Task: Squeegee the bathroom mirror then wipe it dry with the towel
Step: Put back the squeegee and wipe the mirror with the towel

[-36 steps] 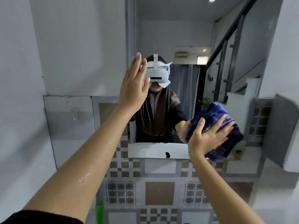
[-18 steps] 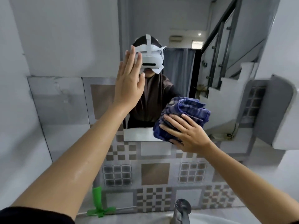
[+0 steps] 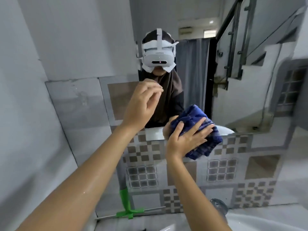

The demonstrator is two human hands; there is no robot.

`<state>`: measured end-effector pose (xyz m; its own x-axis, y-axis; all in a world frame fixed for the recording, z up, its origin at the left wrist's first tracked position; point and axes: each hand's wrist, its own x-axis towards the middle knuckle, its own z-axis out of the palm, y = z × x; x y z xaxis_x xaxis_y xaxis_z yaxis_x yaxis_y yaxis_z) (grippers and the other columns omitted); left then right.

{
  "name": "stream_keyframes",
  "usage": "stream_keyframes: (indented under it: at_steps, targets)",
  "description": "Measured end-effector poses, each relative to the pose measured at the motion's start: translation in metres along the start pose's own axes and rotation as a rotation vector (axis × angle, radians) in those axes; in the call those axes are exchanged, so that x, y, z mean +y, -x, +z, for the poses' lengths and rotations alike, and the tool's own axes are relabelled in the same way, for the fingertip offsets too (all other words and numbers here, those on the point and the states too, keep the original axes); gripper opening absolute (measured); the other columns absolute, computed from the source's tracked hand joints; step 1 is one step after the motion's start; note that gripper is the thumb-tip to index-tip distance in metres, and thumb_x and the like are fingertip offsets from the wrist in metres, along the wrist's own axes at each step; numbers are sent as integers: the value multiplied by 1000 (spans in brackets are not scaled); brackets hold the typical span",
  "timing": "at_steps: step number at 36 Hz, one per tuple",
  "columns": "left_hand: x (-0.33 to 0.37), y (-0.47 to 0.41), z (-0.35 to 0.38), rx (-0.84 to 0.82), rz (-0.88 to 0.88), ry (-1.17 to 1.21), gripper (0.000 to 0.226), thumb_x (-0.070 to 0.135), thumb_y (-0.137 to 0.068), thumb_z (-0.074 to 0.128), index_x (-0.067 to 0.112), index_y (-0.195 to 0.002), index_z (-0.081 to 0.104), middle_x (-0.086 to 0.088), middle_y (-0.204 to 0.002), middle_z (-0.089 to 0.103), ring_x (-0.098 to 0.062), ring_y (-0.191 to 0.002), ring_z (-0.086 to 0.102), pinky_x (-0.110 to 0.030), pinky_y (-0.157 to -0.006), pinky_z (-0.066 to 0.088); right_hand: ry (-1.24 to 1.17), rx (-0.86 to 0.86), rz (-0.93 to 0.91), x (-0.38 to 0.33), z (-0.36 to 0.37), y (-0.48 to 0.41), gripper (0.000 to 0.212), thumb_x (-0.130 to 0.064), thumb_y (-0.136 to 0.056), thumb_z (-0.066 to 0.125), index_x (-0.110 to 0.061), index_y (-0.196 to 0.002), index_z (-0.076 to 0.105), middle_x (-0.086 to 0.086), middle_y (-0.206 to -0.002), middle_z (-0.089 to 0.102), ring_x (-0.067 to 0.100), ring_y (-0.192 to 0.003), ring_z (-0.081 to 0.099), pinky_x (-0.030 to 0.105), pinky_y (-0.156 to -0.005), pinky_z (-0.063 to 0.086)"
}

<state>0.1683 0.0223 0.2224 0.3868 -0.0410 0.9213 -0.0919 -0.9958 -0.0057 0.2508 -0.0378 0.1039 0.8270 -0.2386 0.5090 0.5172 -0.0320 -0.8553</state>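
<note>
In the head view, the blue towel [image 3: 198,130] is pressed flat against the mirror [image 3: 233,90] at its lower edge by the right hand [image 3: 186,139]. The left hand [image 3: 143,104] is held loosely curled, empty. The squeegee [image 3: 127,209] is propped below. Streaks could be left if corners are missed.

Left hand [image 3: 141,104]: was pressed flat against the mirror [image 3: 233,80], fingers straight up; now off the glass, lower, fingers curled loosely inward. Right hand [image 3: 186,139] with the blue towel [image 3: 200,130]: swept from the mirror's right part to the left a half second ago, now at the bottom edge, bunched towel overlapping onto the wall tiles [image 3: 233,164]. View tilted downward: green squeegee [image 3: 126,205] by the sink now in sight.
</note>
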Motion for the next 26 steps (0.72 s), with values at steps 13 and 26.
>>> stream_keyframes:
  at_steps: [13, 26]
  targets:
    - [-20, 53, -37, -265, -463, 286, 19, 26, -91, 56, 11, -101, 62, 2, -94, 63, -2, -84, 59, -11, -74, 48, 175, -228, -356, -31, 34, 69, 64, -43, -91, 37, -16, -146, 16, 19, -154, 10, 24, -144, -3, 43, -115, -4]
    - [7, 62, -51, -173, -469, 88, 14, 13, -93, 52, 6, -99, 62, -7, -96, 62, -16, -86, 58, -19, -74, 46, -95, -437, -472, -35, -53, 63, 52, -33, -95, 37, -12, -142, 33, 4, -151, 32, 11, -141, 21, 37, -116, 20]
